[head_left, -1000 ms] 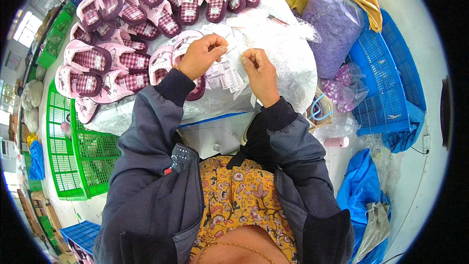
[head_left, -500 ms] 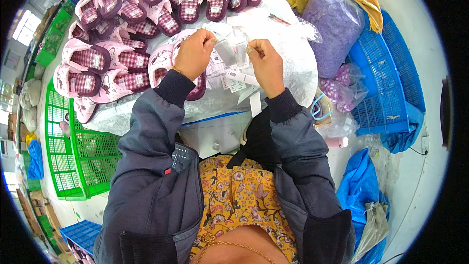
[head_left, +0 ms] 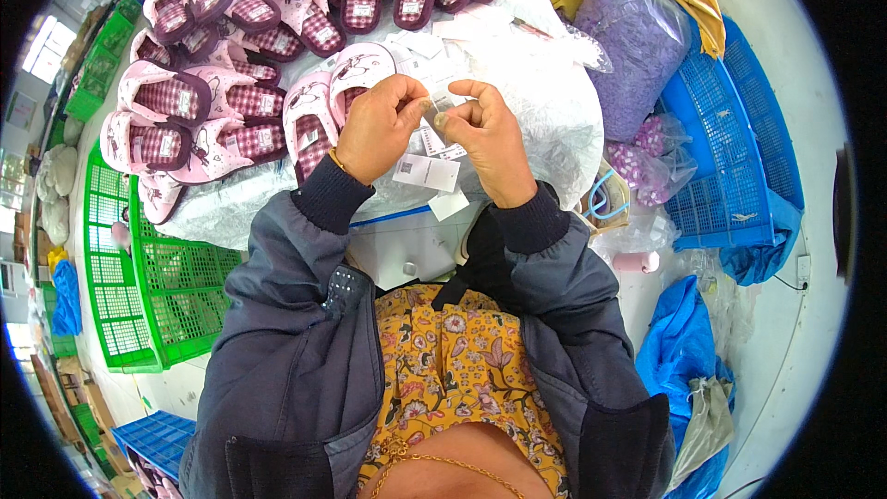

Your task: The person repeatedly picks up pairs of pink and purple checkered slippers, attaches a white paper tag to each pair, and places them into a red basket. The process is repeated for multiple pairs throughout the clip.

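Observation:
My left hand (head_left: 379, 127) and my right hand (head_left: 488, 137) meet over the table's near edge, fingertips pinched around paper tags. A thin pale strip or string runs between the fingertips; its exact kind is too small to tell. Below them hang a white printed tag (head_left: 427, 173) and a smaller white tag (head_left: 450, 205), partly past the table edge. Just left of my left hand sits a pair of pink slippers (head_left: 309, 113) with dark red trim and checked insoles. More white labels (head_left: 420, 42) lie beyond my hands.
Rows of similar pink slippers (head_left: 171, 100) cover the table's left and far side. Clear plastic sheeting (head_left: 550, 115) spreads across the tabletop. A bag of purple material (head_left: 633, 46) and blue crates (head_left: 725, 139) stand at right; green crates (head_left: 185, 296) stand at left.
My hands have come closer together and slightly nearer to me, with the tags now dangling below them. The slipper pair beside my left hand shows more.

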A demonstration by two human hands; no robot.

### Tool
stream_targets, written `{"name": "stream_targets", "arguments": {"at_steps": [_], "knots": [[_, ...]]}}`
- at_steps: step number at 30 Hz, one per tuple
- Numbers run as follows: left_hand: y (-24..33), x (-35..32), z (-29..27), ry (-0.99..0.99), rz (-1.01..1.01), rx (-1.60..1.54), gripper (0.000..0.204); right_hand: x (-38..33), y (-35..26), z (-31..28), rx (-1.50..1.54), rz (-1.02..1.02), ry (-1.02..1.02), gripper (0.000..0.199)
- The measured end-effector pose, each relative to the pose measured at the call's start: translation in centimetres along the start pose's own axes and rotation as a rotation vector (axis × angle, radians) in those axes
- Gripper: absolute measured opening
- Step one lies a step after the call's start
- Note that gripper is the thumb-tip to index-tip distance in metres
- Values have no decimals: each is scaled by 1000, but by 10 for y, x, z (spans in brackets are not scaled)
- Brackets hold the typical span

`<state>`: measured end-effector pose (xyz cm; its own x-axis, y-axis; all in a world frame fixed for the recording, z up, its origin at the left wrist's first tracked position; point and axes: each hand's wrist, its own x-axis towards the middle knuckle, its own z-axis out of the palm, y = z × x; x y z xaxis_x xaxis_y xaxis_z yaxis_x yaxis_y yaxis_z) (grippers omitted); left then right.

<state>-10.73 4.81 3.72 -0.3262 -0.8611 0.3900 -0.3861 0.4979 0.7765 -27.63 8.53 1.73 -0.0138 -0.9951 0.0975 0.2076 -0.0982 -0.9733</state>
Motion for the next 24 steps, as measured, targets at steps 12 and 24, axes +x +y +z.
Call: {"name": "stream_targets", "arguments": {"at_steps": [12, 24], "knots": [[-4, -9, 2, 35, 2, -14, 8, -5, 2, 0, -63, 1, 5, 40], [-1, -17, 5, 79, 80, 52, 11, -10, 0, -1, -80, 28, -19, 40]]}}
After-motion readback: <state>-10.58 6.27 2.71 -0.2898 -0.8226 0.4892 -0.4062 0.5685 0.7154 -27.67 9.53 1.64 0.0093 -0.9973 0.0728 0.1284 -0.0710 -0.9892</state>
